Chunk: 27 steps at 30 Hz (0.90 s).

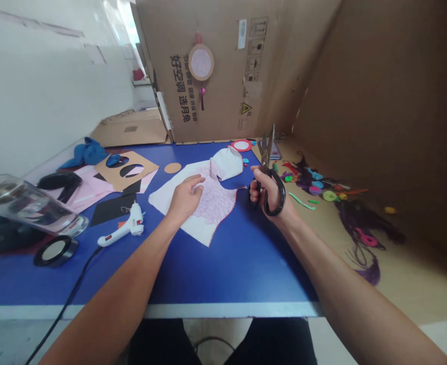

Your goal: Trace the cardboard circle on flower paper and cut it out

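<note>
A white cloth [216, 203] with a purple line drawing lies on the blue table, its far right part folded up and a curved cut along its right side. My left hand [187, 196] rests on the cloth's left part, fingers slightly bent and apart. To the right of the cloth, my right hand [267, 190] holds black-handled scissors [274, 200] by the loops, blades pointing up and away and slightly parted. The blades do not touch the cloth.
At the left are a white glue gun [126, 225] with a cord, a glass [29, 203], a tape roll [56, 251] and a tan card with holes [126, 170]. Colourful trimmings [314, 185] lie at the right. A cardboard wall [223, 111] stands behind.
</note>
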Each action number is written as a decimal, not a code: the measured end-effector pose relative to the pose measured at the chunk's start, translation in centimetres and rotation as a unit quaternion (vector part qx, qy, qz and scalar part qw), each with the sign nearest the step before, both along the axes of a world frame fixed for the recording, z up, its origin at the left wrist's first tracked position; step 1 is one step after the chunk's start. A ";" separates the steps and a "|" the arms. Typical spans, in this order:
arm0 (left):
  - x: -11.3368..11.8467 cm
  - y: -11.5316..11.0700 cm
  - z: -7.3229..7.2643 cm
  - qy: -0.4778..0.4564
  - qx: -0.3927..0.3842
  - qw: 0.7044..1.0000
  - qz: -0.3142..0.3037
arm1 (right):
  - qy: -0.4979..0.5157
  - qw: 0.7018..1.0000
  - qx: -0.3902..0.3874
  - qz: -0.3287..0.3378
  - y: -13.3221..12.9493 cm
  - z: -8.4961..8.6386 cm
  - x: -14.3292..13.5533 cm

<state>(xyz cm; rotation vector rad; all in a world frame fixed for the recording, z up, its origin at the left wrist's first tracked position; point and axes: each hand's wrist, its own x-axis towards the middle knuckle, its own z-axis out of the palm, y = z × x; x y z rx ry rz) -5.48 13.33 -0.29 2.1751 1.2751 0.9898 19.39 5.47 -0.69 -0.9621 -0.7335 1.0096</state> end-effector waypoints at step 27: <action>0.2 0.4 -1.2 -0.005 -0.002 0.999 -0.035 | -0.100 0.995 0.020 0.009 0.1 -0.7 0.2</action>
